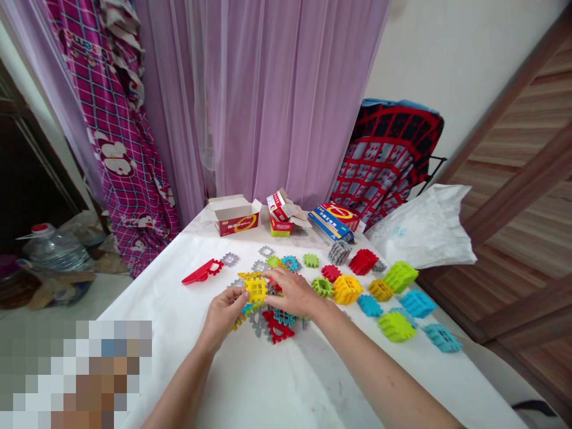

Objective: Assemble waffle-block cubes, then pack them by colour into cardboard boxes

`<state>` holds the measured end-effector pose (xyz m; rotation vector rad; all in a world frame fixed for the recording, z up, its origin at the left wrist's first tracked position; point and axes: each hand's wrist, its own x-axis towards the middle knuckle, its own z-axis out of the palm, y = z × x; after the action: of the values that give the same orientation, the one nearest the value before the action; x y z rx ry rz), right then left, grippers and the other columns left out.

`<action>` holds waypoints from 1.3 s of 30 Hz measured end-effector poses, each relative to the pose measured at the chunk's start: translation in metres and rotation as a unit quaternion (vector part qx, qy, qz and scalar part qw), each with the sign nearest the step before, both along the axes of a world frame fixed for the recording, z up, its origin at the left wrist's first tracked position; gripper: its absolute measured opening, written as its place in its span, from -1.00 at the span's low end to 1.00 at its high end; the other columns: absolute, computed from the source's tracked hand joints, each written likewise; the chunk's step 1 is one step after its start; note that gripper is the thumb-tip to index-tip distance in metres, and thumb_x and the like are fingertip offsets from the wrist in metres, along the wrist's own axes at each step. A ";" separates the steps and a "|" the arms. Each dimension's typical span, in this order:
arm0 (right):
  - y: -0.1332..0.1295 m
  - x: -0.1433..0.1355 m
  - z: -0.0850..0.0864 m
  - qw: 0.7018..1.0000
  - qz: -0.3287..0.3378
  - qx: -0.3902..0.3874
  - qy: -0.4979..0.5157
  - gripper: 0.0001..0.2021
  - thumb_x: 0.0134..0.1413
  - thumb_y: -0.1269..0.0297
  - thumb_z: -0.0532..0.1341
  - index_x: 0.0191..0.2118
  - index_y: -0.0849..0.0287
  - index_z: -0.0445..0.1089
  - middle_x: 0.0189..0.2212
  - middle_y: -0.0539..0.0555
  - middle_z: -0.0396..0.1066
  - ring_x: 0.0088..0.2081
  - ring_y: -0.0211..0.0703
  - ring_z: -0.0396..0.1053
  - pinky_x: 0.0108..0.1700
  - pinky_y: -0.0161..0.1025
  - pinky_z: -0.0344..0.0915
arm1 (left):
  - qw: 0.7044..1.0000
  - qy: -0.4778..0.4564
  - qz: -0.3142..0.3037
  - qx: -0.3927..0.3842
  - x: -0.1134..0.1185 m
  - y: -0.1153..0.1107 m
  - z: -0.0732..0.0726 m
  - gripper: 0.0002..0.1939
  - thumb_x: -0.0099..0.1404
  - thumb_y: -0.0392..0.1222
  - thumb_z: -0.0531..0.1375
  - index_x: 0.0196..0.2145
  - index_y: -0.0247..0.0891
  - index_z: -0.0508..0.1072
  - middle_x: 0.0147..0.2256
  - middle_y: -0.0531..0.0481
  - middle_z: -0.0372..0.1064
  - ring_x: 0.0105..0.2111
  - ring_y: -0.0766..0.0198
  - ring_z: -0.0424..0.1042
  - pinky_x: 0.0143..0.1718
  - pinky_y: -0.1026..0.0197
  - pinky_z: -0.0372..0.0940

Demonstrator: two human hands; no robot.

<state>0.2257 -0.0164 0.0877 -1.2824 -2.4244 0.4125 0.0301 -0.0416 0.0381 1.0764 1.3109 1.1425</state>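
Observation:
My left hand (227,310) pinches the lower left edge of a yellow square building tile (256,290) with a window grid and notched edges. On the tile's other side is my right hand (290,292), its fingers and thumb curved around the right edge. Beneath both hands lies a loose pile of tiles, among them a red triangular one (277,329) and a blue grid one (285,317). To the right stand sorted stacks: yellow (347,289), red (363,261), green (397,327) and blue (417,303).
Open red boxes (238,224) and a blue box (331,223) stand along the back of the white table (170,333). A white plastic bag (424,226) rests at the back right. Red pieces (201,273) lie left of the pile. Purple curtains (277,107) hang behind.

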 end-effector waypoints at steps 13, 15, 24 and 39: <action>-0.022 0.008 0.006 0.996 0.041 0.064 -0.041 -0.41 0.00 0.16 0.32 0.18 0.10 0.28 0.11 0.19 0.31 0.08 0.03 0.31 0.10 -0.05 0.28 | 0.997 -0.003 -0.063 -0.036 0.007 -0.006 -0.002 -0.46 -0.11 0.33 0.28 -0.43 -0.21 0.39 -0.75 0.25 0.11 -0.75 0.46 0.05 -0.66 0.36 -0.14; -0.022 0.013 0.007 0.994 0.072 0.057 -0.054 -0.41 0.02 0.25 0.28 0.22 0.07 0.25 0.14 0.18 0.28 0.11 0.03 0.29 0.11 -0.06 0.27 | 0.996 -0.002 -0.080 -0.043 0.006 -0.006 -0.003 -0.45 -0.09 0.35 0.26 -0.42 -0.21 0.40 -0.76 0.24 0.11 -0.75 0.46 0.03 -0.66 0.35 -0.15; -0.021 0.015 0.017 0.979 0.125 0.063 -0.148 -0.45 -0.01 0.25 0.36 0.15 0.04 0.35 0.10 0.16 0.31 0.04 0.03 0.33 0.04 -0.06 0.30 | 0.989 0.018 -0.140 -0.049 0.005 -0.006 -0.004 -0.43 -0.13 0.37 0.28 -0.43 -0.23 0.48 -0.74 0.21 0.13 -0.71 0.45 0.01 -0.64 0.31 -0.14; -0.029 0.050 0.025 0.995 0.058 0.035 -0.075 -0.42 -0.13 0.14 0.44 0.06 0.11 0.39 0.12 0.18 0.31 0.14 0.04 0.28 0.15 -0.05 0.23 | 0.994 0.028 -0.093 -0.045 0.003 -0.009 0.007 -0.27 -0.11 0.52 0.17 -0.34 -0.25 0.51 -0.71 0.13 0.23 -0.72 0.44 0.04 -0.67 0.34 -0.13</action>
<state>0.2758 -0.0458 0.1132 -1.1845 -2.6235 0.2673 0.0335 -0.0508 0.0455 1.1455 1.2646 0.9122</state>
